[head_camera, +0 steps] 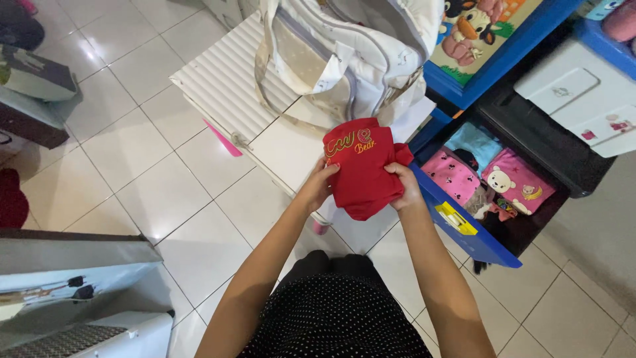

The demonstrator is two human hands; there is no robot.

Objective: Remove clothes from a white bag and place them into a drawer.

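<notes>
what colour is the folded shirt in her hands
Red shirt with yellow lettering, clearest in the head view.

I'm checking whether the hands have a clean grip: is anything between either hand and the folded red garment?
Nothing visible. The left hand and right hand grip the folded red fabric garment with yellow lettering directly at its two sides, above the white ribbed plastic table, beside the open blue plastic drawer.

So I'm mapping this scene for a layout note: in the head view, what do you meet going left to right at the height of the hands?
Tiled floor → left hand → red folded garment → right hand → pink clothes in the open blue drawer.
</notes>
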